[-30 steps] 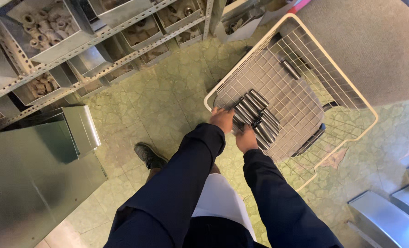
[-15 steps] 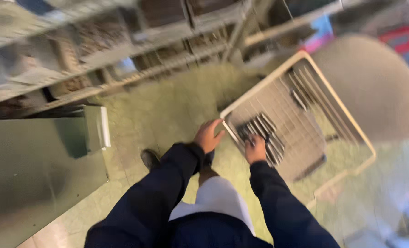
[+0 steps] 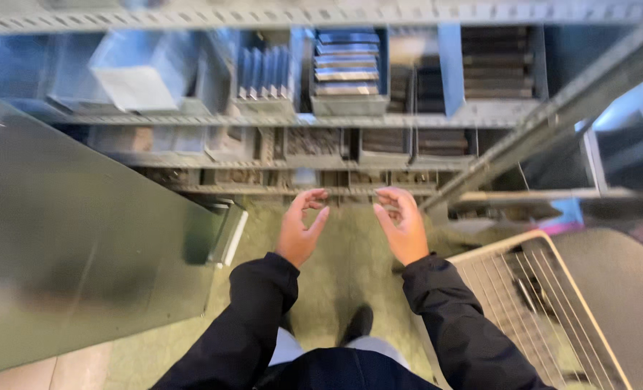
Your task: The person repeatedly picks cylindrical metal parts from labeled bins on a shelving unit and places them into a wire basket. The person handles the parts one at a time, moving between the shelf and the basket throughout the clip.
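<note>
Hands are hovering empty before the metal shelf rack (image 3: 350, 119): left hand (image 3: 301, 225) and right hand (image 3: 402, 222) are facing each other, fingers loosely spread, holding nothing, while the wire basket (image 3: 545, 303) is sitting low at the right, well apart

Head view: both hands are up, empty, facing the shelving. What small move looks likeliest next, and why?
Probably a short reach forward to the bins on the metal shelving. The left hand and right hand are open, palms facing each other, holding nothing, raised toward the racks, while the wire basket sits low at the right, away from both hands.
</note>
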